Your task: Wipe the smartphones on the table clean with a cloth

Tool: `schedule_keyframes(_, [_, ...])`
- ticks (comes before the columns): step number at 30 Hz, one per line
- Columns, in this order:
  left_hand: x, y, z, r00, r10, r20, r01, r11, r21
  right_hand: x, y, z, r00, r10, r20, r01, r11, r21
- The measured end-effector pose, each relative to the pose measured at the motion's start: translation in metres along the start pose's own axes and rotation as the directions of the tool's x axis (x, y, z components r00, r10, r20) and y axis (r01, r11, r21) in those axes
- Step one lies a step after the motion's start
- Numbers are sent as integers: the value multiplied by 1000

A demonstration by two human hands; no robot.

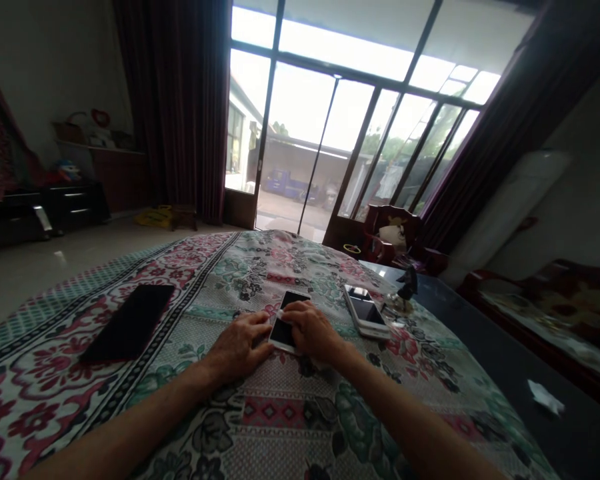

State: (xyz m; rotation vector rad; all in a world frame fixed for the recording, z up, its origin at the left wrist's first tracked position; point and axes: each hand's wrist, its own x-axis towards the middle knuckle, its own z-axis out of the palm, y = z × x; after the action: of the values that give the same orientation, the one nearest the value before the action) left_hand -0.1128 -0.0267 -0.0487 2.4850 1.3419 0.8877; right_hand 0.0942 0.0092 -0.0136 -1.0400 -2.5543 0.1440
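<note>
A white-framed smartphone with a dark screen lies face up on the patterned tablecloth. Along its left edge my left hand grips it, with thumb and fingers at the frame. My right hand rests over the screen, covering its right part, fingers bent and pressed together. A small whitish bit shows at those fingertips, too small to name. To the right lies a stack of white devices, the top one with a dark glossy screen. Farther left is a flat black tablet-like slab, apart from both hands.
The floral tablecloth covers a rounded table. Right of the stack stands a small dark figurine on a pale base. A crumpled white paper lies on a dark surface at right. Beyond are a wooden chair and glass doors.
</note>
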Motion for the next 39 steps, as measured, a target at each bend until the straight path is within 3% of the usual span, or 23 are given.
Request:
schedule_keyframes(5, [-1, 4, -4, 1000, 24, 15, -24, 999, 29, 34, 29, 5, 990, 138, -29, -141, 984, -109])
schedule_keyframes(13, [-1, 7, -2, 1000, 5, -5, -5, 999, 49, 38, 38, 9, 995, 104, -1, -104, 988, -114])
schedule_keyframes(20, [2, 5, -1, 1000, 1, -22, -1, 1000, 5, 19, 25, 10, 1000, 14, -26, -15, 999, -41])
schedule_keyframes(30, [1, 2, 2, 999, -18, -37, 18, 1000, -16, -29, -23, 6, 987, -158, -19, 159, 983, 87])
schedule_keyframes(39, [-1, -3, 5, 994, -30, -107, 24, 998, -63, -37, -27, 7, 962, -258, -85, 269, 949, 167])
